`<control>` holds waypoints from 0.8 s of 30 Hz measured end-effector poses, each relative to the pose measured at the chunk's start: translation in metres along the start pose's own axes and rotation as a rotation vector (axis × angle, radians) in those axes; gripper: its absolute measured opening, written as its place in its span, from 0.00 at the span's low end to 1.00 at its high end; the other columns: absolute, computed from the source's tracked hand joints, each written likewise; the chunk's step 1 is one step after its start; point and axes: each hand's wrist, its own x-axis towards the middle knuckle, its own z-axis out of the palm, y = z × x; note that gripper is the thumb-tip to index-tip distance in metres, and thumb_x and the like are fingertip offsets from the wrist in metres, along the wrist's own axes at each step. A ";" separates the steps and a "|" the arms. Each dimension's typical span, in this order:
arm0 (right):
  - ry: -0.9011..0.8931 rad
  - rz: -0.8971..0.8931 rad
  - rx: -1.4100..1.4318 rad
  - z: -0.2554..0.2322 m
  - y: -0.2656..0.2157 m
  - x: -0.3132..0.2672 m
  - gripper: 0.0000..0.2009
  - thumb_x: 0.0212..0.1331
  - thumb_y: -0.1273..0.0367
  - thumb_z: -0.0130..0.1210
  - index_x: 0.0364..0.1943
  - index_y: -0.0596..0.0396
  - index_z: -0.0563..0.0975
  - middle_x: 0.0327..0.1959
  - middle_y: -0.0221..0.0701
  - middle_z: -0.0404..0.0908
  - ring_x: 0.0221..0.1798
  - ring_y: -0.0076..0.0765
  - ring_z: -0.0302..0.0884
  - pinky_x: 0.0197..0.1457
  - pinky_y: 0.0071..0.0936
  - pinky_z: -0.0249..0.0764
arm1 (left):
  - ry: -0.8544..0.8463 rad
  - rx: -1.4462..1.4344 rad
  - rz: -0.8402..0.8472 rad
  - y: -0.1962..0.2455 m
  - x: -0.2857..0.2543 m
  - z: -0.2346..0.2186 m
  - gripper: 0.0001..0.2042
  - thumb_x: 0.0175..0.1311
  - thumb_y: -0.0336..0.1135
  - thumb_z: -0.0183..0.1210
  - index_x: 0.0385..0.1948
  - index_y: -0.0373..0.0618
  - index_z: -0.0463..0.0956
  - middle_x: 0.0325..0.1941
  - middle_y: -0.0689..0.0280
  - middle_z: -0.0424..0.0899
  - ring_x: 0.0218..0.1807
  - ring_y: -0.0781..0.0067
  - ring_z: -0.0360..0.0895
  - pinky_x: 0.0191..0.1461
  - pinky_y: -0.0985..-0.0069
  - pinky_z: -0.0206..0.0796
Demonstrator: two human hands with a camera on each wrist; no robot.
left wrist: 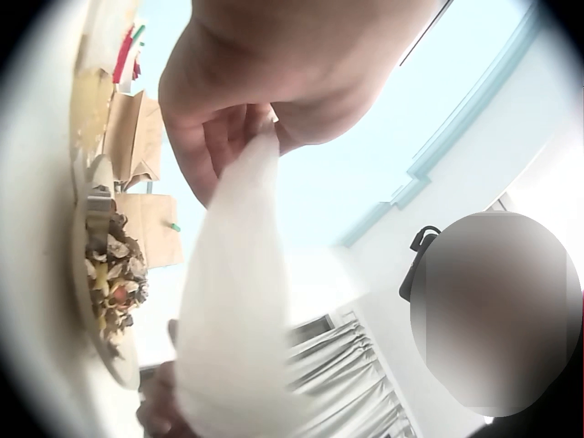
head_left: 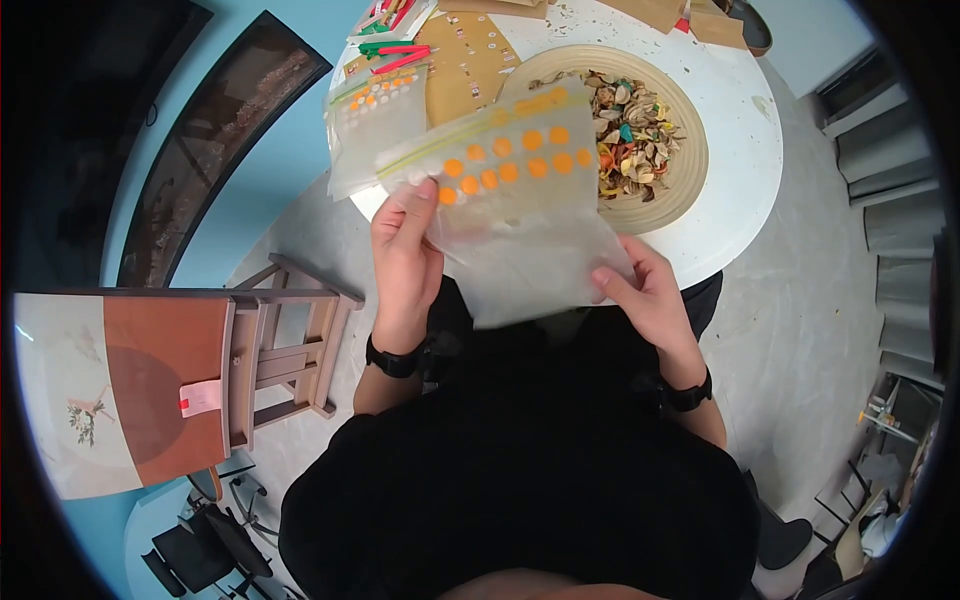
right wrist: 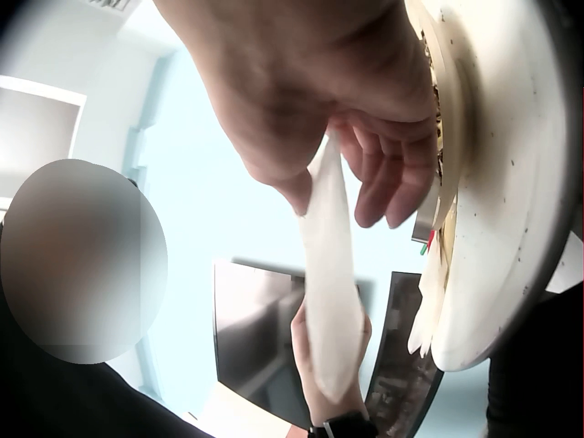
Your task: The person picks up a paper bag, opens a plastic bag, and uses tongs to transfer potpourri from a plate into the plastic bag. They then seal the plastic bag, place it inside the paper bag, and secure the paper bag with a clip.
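Observation:
A translucent zip bag (head_left: 530, 240) with orange dots and a yellow-green zip strip is held up over the table's near edge. My left hand (head_left: 408, 250) pinches its left side just below the zip, thumb on top. At the lower right corner, my right hand (head_left: 652, 290) grips it between thumb and fingers. Both wrist views show the bag nearly edge-on, as a pale slim shape (left wrist: 239, 292) below the left hand and a narrow strip (right wrist: 333, 274) under the right. Behind it, a round tray (head_left: 692, 165) bears a heap of dried petals and leaves (head_left: 640, 135), partly covered by the bag.
Another dotted zip bag (head_left: 375, 125) lies on the white round table (head_left: 745, 150) at the left. Beyond are a gold patterned sheet (head_left: 465, 60), red and green slim items (head_left: 400, 58) and brown paper bags (head_left: 715, 28). A wooden easel (head_left: 290, 350) stands at left.

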 end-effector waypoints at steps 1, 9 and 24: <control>-0.023 0.049 -0.033 -0.004 0.004 -0.001 0.10 0.70 0.70 0.61 0.49 0.62 0.81 0.36 0.27 0.85 0.37 0.16 0.79 0.37 0.18 0.74 | 0.022 -0.044 0.037 0.004 0.001 0.008 0.15 0.80 0.35 0.51 0.58 0.36 0.76 0.58 0.60 0.84 0.57 0.71 0.82 0.61 0.69 0.74; -0.143 -0.031 -0.203 -0.029 0.015 -0.013 0.10 0.72 0.67 0.59 0.38 0.61 0.84 0.32 0.28 0.85 0.33 0.20 0.80 0.39 0.19 0.74 | 0.039 -0.266 0.118 0.017 -0.002 0.032 0.15 0.81 0.38 0.51 0.57 0.37 0.76 0.58 0.58 0.84 0.58 0.66 0.82 0.63 0.62 0.75; 0.610 -0.642 0.014 0.003 -0.080 0.040 0.14 0.76 0.62 0.57 0.45 0.61 0.82 0.32 0.20 0.80 0.33 0.11 0.70 0.35 0.14 0.66 | -0.499 0.405 -0.540 0.010 -0.039 0.023 0.09 0.72 0.27 0.61 0.47 0.32 0.83 0.41 0.58 0.90 0.39 0.70 0.89 0.44 0.78 0.79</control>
